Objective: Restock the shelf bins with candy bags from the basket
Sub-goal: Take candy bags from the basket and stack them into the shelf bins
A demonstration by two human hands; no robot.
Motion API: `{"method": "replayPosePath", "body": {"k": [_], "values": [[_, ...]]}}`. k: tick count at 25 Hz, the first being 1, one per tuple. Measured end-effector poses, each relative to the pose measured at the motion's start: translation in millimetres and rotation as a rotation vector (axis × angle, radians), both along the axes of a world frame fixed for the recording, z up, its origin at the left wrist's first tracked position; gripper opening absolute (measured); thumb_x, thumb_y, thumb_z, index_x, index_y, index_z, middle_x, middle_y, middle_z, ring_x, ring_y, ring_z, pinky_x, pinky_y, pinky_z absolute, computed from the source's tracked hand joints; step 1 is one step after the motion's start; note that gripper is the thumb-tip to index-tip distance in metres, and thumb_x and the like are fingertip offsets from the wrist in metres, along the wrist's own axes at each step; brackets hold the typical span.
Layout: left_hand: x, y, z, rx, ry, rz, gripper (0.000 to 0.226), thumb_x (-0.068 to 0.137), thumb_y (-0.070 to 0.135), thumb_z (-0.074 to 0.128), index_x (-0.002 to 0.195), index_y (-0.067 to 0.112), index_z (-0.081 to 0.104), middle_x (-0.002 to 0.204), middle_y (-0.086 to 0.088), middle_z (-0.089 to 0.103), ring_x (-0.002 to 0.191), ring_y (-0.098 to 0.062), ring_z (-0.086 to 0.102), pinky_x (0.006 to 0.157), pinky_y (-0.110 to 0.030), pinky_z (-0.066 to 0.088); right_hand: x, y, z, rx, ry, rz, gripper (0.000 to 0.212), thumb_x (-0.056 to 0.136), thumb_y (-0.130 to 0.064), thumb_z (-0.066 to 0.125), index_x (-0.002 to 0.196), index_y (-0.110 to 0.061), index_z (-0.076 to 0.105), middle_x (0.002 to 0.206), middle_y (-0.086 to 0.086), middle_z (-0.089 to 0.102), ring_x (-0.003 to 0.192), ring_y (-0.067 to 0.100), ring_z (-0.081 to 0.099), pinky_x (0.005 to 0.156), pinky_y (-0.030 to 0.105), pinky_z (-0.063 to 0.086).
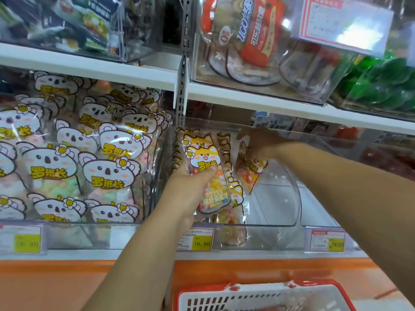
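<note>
Seemingly to be stood upright facing outward, a stack of candy bags (205,176) marked 罗班长 is clasped by the left hand (190,191) at the clear bin's (285,205) left end, a single bag (249,176) is gripped by the right hand (258,142) inside it, above a price tag (201,240) reading 16.80.

basket (224,296) cut by bottom edge; right hand (260,143) blurred, fingertips hidden (behind candy bag (249,173)); upper sign (341,21) unreadable
</note>
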State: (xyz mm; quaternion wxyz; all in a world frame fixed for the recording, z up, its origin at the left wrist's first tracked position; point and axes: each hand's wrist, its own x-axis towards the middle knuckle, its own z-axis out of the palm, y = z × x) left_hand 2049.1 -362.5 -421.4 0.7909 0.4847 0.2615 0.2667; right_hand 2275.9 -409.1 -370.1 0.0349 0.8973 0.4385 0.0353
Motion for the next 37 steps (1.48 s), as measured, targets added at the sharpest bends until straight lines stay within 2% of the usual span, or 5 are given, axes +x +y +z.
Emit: {"method": "replayPosePath", "body": {"k": [4,15,22,28,37], "values": [[1.4,1.0,-2.4,0.012,-0.006,0.002,0.024,0.090,0.018,0.068,0.112,0.027,0.066,0.092,0.010,0.075,0.067,-0.001,0.071,0.051,-0.020,0.054,18.5,2.9,-1.6,0.185,0.114,0.085,0.042,0.078,0.001,0.069,0.100,-0.030,0.050,0.121,0.007,0.057,0.095,0.020,0.054,0.061,0.023,0.044],[3.3,-2.3,-0.4,0.068,0.064,-0.032,0.023,0.086,0.020,0.073,0.108,0.022,0.069,0.094,0.004,0.075,0.081,-0.010,0.072,0.068,-0.028,0.059,9.3,-10.2,4.1,0.093,0.052,0.133,0.043,0.085,-0.032,0.070,0.126,-0.024,0.058,0.133,0.006,0.051,0.126,0.025,0.045,0.098,0.031,0.041],[4.9,-9.6,8.0,0.236,0.054,-0.173,0.025,0.082,0.013,0.075,0.105,0.019,0.069,0.079,0.008,0.073,0.062,-0.001,0.065,0.052,-0.015,0.049,-56.8,-40.9,32.0,0.400,0.846,0.192,0.054,0.071,-0.060,0.065,0.117,-0.035,0.056,0.112,-0.009,0.066,0.103,0.011,0.063,0.091,0.027,0.049],[6.1,-11.6,9.4,0.248,0.150,-0.150,0.041,0.080,0.020,0.078,0.116,0.020,0.058,0.104,0.002,0.070,0.088,-0.016,0.072,0.070,-0.037,0.061,-66.7,-60.7,58.0,0.237,0.527,0.106,0.049,0.078,-0.032,0.077,0.121,-0.027,0.054,0.090,-0.010,0.061,0.068,0.007,0.058,0.055,0.013,0.044],[13.1,-1.6,-7.3,1.321,0.623,-0.177,0.055,0.096,0.041,0.054,0.147,0.030,0.038,0.159,0.001,0.028,0.148,-0.020,0.015,0.118,-0.035,0.018,-40.8,-41.7,25.2,0.083,-0.018,-0.197,0.038,0.091,-0.029,0.058,0.126,-0.012,0.054,0.113,0.012,0.061,0.093,0.027,0.059,0.075,0.032,0.051]]}}
